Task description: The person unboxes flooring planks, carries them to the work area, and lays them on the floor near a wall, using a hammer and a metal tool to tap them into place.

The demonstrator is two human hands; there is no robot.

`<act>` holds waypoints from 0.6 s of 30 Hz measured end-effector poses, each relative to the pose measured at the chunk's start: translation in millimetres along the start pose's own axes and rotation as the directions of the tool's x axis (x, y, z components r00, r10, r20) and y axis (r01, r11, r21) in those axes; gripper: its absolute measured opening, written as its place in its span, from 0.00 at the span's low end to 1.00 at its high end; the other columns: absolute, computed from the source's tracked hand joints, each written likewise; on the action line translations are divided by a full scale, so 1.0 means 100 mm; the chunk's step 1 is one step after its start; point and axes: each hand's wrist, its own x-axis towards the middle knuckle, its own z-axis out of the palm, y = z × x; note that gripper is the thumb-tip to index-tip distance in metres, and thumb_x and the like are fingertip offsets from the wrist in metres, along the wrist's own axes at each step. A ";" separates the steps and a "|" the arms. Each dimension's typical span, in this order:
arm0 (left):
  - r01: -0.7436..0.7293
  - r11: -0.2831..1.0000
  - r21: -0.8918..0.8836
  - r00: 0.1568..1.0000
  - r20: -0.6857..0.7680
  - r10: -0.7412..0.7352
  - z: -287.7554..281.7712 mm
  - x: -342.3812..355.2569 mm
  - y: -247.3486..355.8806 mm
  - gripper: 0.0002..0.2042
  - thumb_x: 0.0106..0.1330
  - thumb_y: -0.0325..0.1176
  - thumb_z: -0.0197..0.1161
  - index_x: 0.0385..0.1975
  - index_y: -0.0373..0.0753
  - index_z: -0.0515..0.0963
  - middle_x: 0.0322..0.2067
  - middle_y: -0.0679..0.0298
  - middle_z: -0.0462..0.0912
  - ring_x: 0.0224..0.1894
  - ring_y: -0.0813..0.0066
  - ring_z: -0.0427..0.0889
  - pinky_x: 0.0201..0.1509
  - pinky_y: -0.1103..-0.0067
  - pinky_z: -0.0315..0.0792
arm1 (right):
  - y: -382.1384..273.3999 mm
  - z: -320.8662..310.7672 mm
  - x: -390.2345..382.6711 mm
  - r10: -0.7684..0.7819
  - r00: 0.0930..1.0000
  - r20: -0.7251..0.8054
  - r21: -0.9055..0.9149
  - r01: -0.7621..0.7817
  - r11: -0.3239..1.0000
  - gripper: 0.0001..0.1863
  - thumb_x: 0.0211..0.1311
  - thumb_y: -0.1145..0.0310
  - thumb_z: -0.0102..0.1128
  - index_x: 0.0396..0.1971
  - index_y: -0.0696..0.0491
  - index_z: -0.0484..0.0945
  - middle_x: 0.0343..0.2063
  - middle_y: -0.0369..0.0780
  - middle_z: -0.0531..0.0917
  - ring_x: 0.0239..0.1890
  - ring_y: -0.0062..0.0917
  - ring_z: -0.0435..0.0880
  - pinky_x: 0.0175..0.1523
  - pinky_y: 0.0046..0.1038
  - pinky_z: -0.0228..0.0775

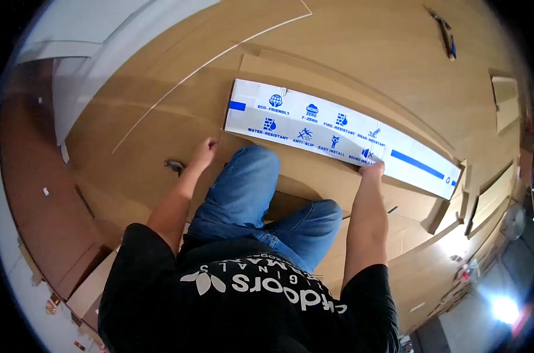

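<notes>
A long white carton [314, 130] with blue printed icons and stripes lies slanting across the brown cardboard in front of my knees. My right hand [372, 169] grips its near long edge, right of the middle, and the fingertips are partly hidden at that edge. My left hand [207, 152] is closed with its fingers curled, just off the carton's left end and apart from it. Whether anything small sits inside those fingers is hidden. Beside my left forearm lies a small dark metal tool [174, 167], its kind unclear.
Brown cardboard sheeting [161, 82] spreads under me, with a pale line curving across it. A dark-handled hand tool [445, 35] lies at the far right. Cut cardboard pieces [492, 200] stand along the right side. Past them are a fan [514, 220] and a bright lamp [505, 310].
</notes>
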 end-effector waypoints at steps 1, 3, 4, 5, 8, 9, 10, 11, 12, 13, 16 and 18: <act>0.024 0.996 -0.091 0.999 0.035 -0.021 0.27 0.05 0.28 0.16 0.73 0.34 0.63 0.56 0.35 0.79 0.45 0.51 0.87 0.49 0.59 0.86 0.55 0.70 0.78 | -0.02 -0.07 -0.02 -0.074 0.995 -0.066 -0.019 0.072 0.997 0.28 0.68 0.55 0.45 0.65 0.48 0.76 0.56 0.42 0.82 0.57 0.44 0.82 0.60 0.55 0.73; -0.002 0.982 -0.189 1.000 -0.015 -0.001 0.49 0.20 0.67 0.18 0.72 0.34 0.63 0.58 0.33 0.78 0.45 0.49 0.85 0.50 0.57 0.84 0.56 0.67 0.76 | -0.09 -0.21 -0.02 -0.063 0.998 -0.020 -0.033 0.062 0.998 0.29 0.71 0.51 0.43 0.66 0.48 0.74 0.59 0.42 0.81 0.61 0.45 0.79 0.63 0.58 0.68; -0.027 0.992 -0.126 0.988 -0.157 0.007 0.59 0.30 0.77 0.18 0.71 0.36 0.63 0.56 0.32 0.78 0.43 0.47 0.84 0.49 0.53 0.84 0.56 0.64 0.76 | -0.15 -0.24 -0.01 -0.082 0.995 0.064 -0.050 0.086 0.995 0.31 0.72 0.48 0.40 0.68 0.48 0.72 0.62 0.41 0.80 0.64 0.46 0.77 0.65 0.60 0.64; -0.031 0.998 -0.047 0.954 -0.300 0.015 0.62 0.38 0.76 0.18 0.71 0.37 0.63 0.54 0.31 0.78 0.41 0.45 0.84 0.47 0.48 0.84 0.55 0.61 0.76 | -0.14 -0.20 -0.07 -0.083 0.985 0.148 -0.070 0.095 0.993 0.32 0.74 0.46 0.38 0.69 0.48 0.71 0.64 0.40 0.80 0.67 0.47 0.74 0.67 0.62 0.60; 0.140 0.988 0.068 0.945 -0.308 -0.112 0.55 0.52 0.65 0.19 0.71 0.37 0.62 0.56 0.31 0.76 0.42 0.43 0.84 0.47 0.40 0.83 0.55 0.56 0.76 | 0.04 -0.10 -0.33 -0.025 0.983 0.180 0.103 0.007 0.995 0.36 0.75 0.41 0.32 0.73 0.45 0.66 0.71 0.40 0.72 0.74 0.49 0.64 0.73 0.68 0.46; 0.142 0.988 0.065 0.945 -0.307 -0.115 0.53 0.59 0.66 0.19 0.71 0.37 0.62 0.56 0.31 0.76 0.42 0.43 0.84 0.47 0.40 0.83 0.55 0.56 0.76 | 0.03 -0.11 -0.37 -0.002 0.978 0.210 0.159 -0.032 0.987 0.37 0.74 0.40 0.30 0.74 0.44 0.66 0.72 0.39 0.71 0.75 0.49 0.62 0.75 0.69 0.41; 0.190 0.981 -0.032 0.958 -0.211 -0.193 0.58 0.69 0.83 0.20 0.71 0.39 0.61 0.55 0.30 0.77 0.44 0.41 0.84 0.48 0.39 0.83 0.56 0.57 0.76 | -0.10 -0.23 -0.28 -0.055 0.981 0.184 0.181 0.021 0.983 0.38 0.74 0.38 0.31 0.74 0.44 0.65 0.73 0.39 0.70 0.76 0.49 0.61 0.76 0.68 0.40; 0.258 0.960 -0.106 0.955 -0.125 -0.270 0.55 0.79 0.88 0.20 0.72 0.40 0.60 0.54 0.30 0.77 0.46 0.40 0.84 0.49 0.38 0.83 0.56 0.57 0.76 | -0.12 -0.24 -0.28 -0.061 0.982 0.177 0.188 0.027 0.982 0.38 0.74 0.38 0.31 0.74 0.44 0.65 0.73 0.39 0.70 0.76 0.49 0.61 0.76 0.68 0.40; 0.346 0.936 -0.056 0.938 0.022 -0.346 0.49 0.91 0.91 0.24 0.75 0.47 0.57 0.53 0.28 0.78 0.52 0.39 0.83 0.53 0.40 0.83 0.58 0.59 0.75 | -0.13 -0.24 -0.28 -0.066 0.985 0.162 0.159 0.040 0.986 0.38 0.74 0.36 0.34 0.75 0.44 0.64 0.74 0.39 0.68 0.75 0.48 0.62 0.75 0.66 0.45; 0.348 0.936 -0.053 0.938 0.030 -0.346 0.49 0.93 0.85 0.24 0.75 0.47 0.57 0.53 0.28 0.78 0.52 0.39 0.83 0.53 0.40 0.83 0.58 0.59 0.75 | -0.10 -0.25 -0.30 -0.067 0.987 0.146 0.124 0.049 0.991 0.40 0.73 0.34 0.37 0.75 0.45 0.63 0.75 0.39 0.66 0.75 0.46 0.63 0.74 0.65 0.49; 0.308 0.802 -0.512 0.951 0.195 -0.240 0.38 1.02 0.38 0.40 0.77 0.66 0.42 0.59 0.28 0.77 0.56 0.44 0.83 0.60 0.52 0.81 0.65 0.62 0.70 | 0.17 -0.07 -0.41 -0.072 0.992 0.108 0.164 0.054 0.985 0.41 0.71 0.31 0.36 0.71 0.46 0.67 0.68 0.41 0.74 0.68 0.44 0.72 0.69 0.60 0.63; 0.367 0.818 -0.442 0.930 0.167 -0.326 0.61 1.04 0.56 0.42 0.77 0.68 0.39 0.60 0.28 0.77 0.57 0.44 0.82 0.62 0.53 0.79 0.67 0.63 0.69 | 0.13 -0.27 -0.33 -0.081 0.994 0.067 0.232 0.064 0.971 0.42 0.70 0.29 0.33 0.68 0.46 0.71 0.63 0.41 0.79 0.63 0.41 0.78 0.64 0.52 0.73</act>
